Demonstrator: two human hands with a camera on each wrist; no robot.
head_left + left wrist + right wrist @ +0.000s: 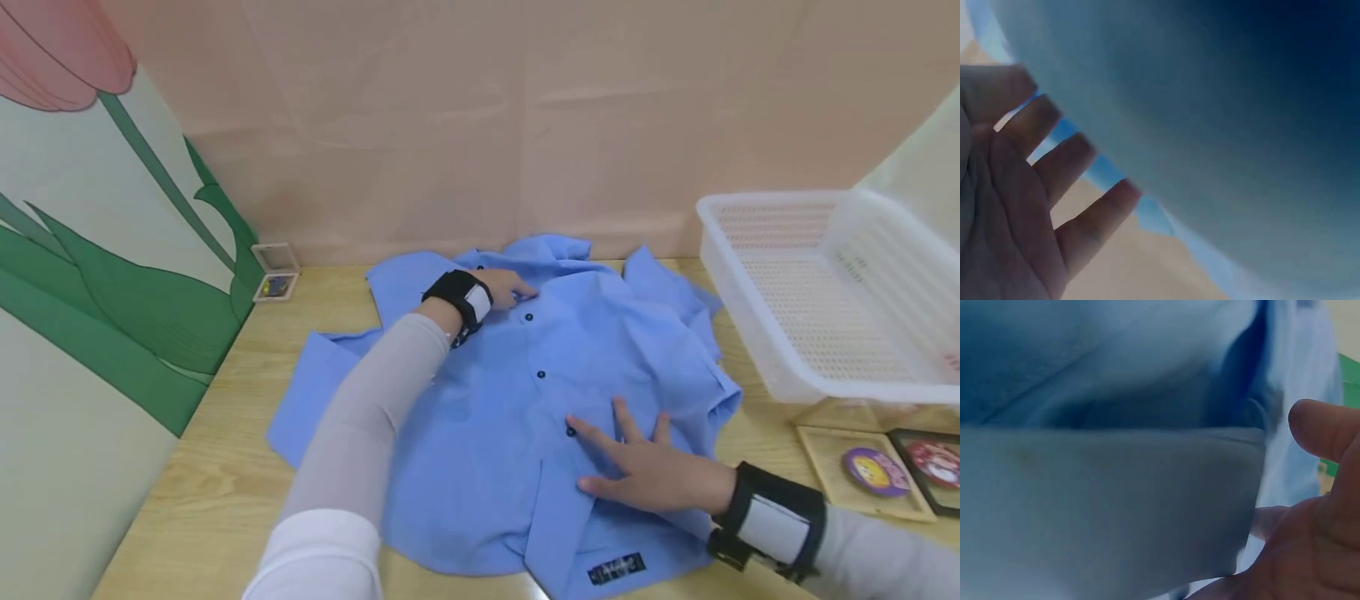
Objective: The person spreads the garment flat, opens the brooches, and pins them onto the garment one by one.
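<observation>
A light blue button-up shirt (480,433) lies spread on the wooden table, its front facing up with dark buttons down the placket. My left hand (501,287) reaches to the upper front, one finger extended by the placket just above a button (529,317). In the left wrist view, the straight, spread fingers (1100,225) meet the edge of blue cloth. Lower on the shirt rests my right hand (645,471), fingers spread, index fingertip beside another button (571,432). The right wrist view has its thumb (1322,428) alongside blue fabric. A black label (617,569) shows near the hem.
A white perforated basket (795,367) stands at the right. In front of it lie a wooden box with a purple badge (876,472) and a dark-framed piece (930,458). A small open case (276,287) sits at the back left, near the tulip-painted wall (112,308).
</observation>
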